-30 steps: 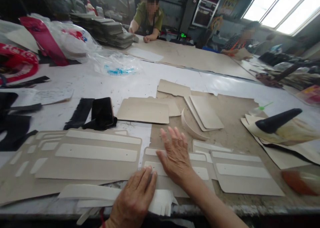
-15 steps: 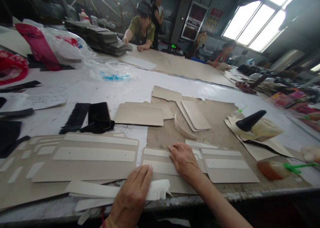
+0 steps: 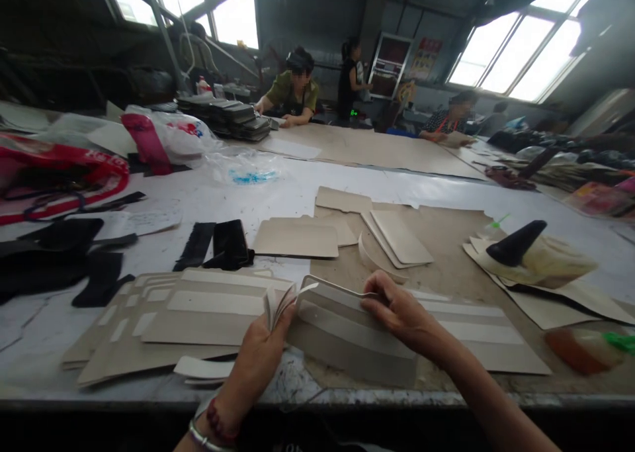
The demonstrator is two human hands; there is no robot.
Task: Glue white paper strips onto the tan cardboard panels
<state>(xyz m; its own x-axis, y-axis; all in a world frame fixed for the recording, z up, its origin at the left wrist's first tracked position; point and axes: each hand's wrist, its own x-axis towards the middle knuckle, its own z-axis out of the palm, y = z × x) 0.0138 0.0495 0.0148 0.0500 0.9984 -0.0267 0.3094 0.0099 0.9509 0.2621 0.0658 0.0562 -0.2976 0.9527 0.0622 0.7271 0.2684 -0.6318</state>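
A beige panel with paler strips across it [image 3: 342, 346] is tilted up off the table in front of me. My right hand [image 3: 399, 313] is closed on its top edge, thumb in front. My left hand [image 3: 262, 349] is closed around a bunch of thin pale strips [image 3: 272, 306], right beside the panel's left corner; whether it also touches that corner I cannot tell. Left of it lies an overlapping stack of similar panels [image 3: 208, 329]. Another strip-covered panel [image 3: 496, 349] lies to the right, partly behind my right forearm.
Loose pale strips [image 3: 203, 367] lie near the table's front edge. Farther back are plain beige panels [image 3: 297, 238], a phone [image 3: 231, 241] and a curved strip [image 3: 374, 261]. A black cone-shaped piece [image 3: 516, 243] and an amber bottle [image 3: 573, 351] stand out at right. Co-workers sit across the table.
My right hand has lifted the panel from the table by its top edge. My left hand has picked up the pale strips that lay under it. The view has tilted up and shifted left.
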